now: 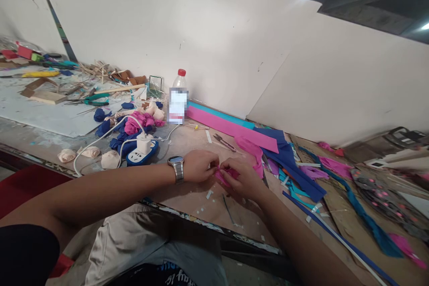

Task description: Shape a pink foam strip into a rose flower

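Both hands meet over the near part of the worktable (191, 196). My left hand (200, 166), below a metal watch (177, 167), pinches the left end of a piece of pink crepe paper (221, 178). From the other side my right hand (241, 178) grips the same piece, its fingers curled over most of it. Just behind the hands lies more crumpled pink crepe paper (251, 149). A pair of small thread snips (224, 142) rests beyond them. Further back, a flat pink strip (231, 127) lies over a blue one.
Left of the hands stands a blue-and-white power strip (142, 152) with a white cable. Behind it are crumpled paper flowers (142, 120) and a red-capped bottle (178, 98). Dark blue paper (291, 161) and scraps lie right. Pliers (95, 98) and wood sticks sit far left.
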`<state>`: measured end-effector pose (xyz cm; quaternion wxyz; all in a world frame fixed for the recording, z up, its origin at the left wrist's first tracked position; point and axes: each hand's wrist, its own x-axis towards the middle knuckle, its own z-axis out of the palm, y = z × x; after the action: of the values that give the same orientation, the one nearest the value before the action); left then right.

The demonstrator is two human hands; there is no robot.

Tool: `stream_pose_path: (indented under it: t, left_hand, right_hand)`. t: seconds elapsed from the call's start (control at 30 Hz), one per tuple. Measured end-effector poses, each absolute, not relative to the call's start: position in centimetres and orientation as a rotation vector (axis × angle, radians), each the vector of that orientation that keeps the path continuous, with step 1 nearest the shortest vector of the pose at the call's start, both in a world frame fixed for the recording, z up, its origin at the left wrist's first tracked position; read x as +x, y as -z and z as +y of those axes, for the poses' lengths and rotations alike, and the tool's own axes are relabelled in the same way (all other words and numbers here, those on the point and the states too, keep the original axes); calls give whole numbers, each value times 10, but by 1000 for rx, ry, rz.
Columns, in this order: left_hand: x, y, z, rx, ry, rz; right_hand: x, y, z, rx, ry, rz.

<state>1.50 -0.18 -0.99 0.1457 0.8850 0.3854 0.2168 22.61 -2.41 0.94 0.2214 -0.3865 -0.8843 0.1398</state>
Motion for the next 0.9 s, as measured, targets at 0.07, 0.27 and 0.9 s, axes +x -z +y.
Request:
stream_pose_path:
  t: [0.07,0.27,0.9]
  left_hand:
    - [15,11,-1,2554,-634,1104]
    - [15,12,0,2564,-624,1085]
    - [16,9,-3,2584,-607,1023]
  right_hand:
    - [226,-10,-25,-1069,-393,-2448]
    - [225,-12,-26,-1081,-397,-2486]
    - [231,-11,-22,-1094,-369,-2473]
